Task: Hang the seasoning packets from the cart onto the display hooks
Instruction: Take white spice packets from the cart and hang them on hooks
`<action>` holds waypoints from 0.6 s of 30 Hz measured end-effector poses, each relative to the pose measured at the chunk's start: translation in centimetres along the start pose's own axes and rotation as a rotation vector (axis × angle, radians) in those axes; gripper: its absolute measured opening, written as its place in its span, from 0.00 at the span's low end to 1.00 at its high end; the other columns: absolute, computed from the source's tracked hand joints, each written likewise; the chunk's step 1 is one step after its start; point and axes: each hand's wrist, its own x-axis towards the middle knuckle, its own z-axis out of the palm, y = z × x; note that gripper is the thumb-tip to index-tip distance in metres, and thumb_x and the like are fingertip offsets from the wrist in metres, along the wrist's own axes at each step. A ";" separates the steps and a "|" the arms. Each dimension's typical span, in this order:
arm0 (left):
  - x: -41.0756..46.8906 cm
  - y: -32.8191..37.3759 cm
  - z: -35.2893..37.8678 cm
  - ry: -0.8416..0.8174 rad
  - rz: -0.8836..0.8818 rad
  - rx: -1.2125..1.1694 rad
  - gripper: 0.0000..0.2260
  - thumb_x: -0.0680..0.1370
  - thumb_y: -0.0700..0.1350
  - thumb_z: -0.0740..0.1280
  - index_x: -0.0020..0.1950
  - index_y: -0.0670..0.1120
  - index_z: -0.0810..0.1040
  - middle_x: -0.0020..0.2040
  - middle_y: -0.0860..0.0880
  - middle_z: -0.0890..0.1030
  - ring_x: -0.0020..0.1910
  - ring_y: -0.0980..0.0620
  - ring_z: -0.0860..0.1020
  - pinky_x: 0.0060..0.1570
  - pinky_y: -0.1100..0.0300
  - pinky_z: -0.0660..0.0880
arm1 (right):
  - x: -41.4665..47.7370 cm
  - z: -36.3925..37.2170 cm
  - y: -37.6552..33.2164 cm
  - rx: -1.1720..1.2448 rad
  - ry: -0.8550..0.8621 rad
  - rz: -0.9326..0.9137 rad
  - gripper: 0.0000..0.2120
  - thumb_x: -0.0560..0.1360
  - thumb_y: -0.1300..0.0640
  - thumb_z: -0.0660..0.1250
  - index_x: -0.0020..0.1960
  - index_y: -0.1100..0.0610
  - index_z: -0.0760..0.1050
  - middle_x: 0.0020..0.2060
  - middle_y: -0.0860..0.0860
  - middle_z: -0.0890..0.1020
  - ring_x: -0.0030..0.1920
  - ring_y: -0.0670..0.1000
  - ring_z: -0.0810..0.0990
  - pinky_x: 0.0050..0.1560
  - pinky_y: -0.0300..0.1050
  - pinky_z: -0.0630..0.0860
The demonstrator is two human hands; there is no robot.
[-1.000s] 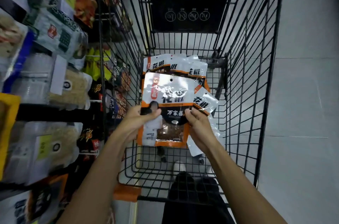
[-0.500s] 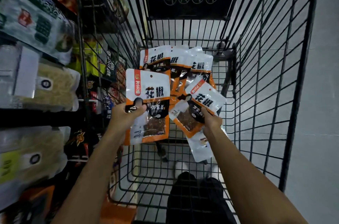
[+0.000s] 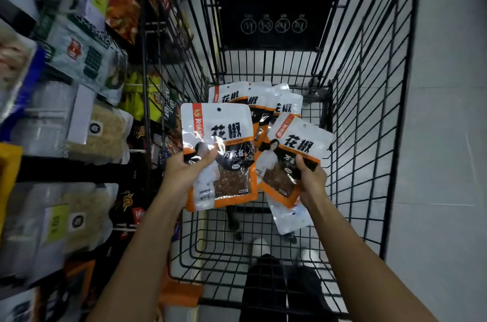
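Note:
My left hand grips a white-and-orange seasoning packet by its lower left part, thumb across its front, holding it upright over the black wire cart. My right hand grips a second, tilted packet by its lower right edge. Another packet shows below and behind that one; I cannot tell whether the right hand holds it too. Several more of the same packets lie fanned out in the cart behind the two held ones. No display hook is clearly visible.
Store shelves packed with bagged goods run along the left, close against the cart's left wall. The cart's folded black child seat flap is at the far end. Grey floor tiles lie to the right. My dark-trousered legs show below the cart.
The two packets, held together a second ago, have been separated: my left hand lifted one up and left, my right hand took the other to the right.

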 end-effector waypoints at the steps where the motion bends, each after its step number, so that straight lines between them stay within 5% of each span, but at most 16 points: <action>1: -0.8 0.4 0.1 0.002 0.025 -0.025 0.18 0.65 0.47 0.76 0.51 0.45 0.78 0.47 0.45 0.84 0.43 0.50 0.84 0.37 0.60 0.80 | -1.0 -0.6 -0.8 -0.002 -0.018 -0.014 0.13 0.76 0.60 0.69 0.58 0.64 0.76 0.56 0.62 0.80 0.52 0.59 0.80 0.55 0.55 0.78; 3: -2.4 1.2 0.0 0.009 0.072 -0.076 0.14 0.66 0.44 0.76 0.50 0.45 0.79 0.45 0.45 0.85 0.39 0.52 0.84 0.33 0.63 0.79 | -3.0 -1.7 -2.5 -0.008 -0.077 -0.034 0.11 0.75 0.60 0.70 0.55 0.63 0.77 0.54 0.61 0.81 0.49 0.57 0.81 0.54 0.54 0.78; 9: -9.0 4.1 -1.3 0.138 0.257 -0.140 0.14 0.66 0.44 0.77 0.50 0.46 0.80 0.48 0.46 0.84 0.46 0.50 0.83 0.47 0.57 0.79 | -10.0 -3.6 -7.6 -0.113 -0.273 -0.151 0.12 0.71 0.66 0.73 0.54 0.64 0.78 0.52 0.60 0.82 0.51 0.58 0.81 0.56 0.53 0.78; 13: -15.3 5.0 -2.8 0.277 0.395 -0.175 0.14 0.66 0.46 0.78 0.49 0.48 0.81 0.44 0.52 0.85 0.45 0.53 0.83 0.42 0.62 0.79 | -14.8 -4.4 -10.6 -0.215 -0.467 -0.284 0.10 0.71 0.65 0.73 0.51 0.62 0.79 0.46 0.57 0.83 0.42 0.51 0.84 0.42 0.43 0.80; 18: -25.5 4.8 -5.0 0.498 0.551 -0.203 0.13 0.65 0.52 0.78 0.46 0.57 0.79 0.39 0.67 0.82 0.40 0.68 0.80 0.34 0.74 0.74 | -21.0 -5.9 -13.9 -0.337 -0.750 -0.412 0.04 0.71 0.60 0.73 0.46 0.57 0.81 0.45 0.57 0.85 0.45 0.54 0.84 0.46 0.49 0.81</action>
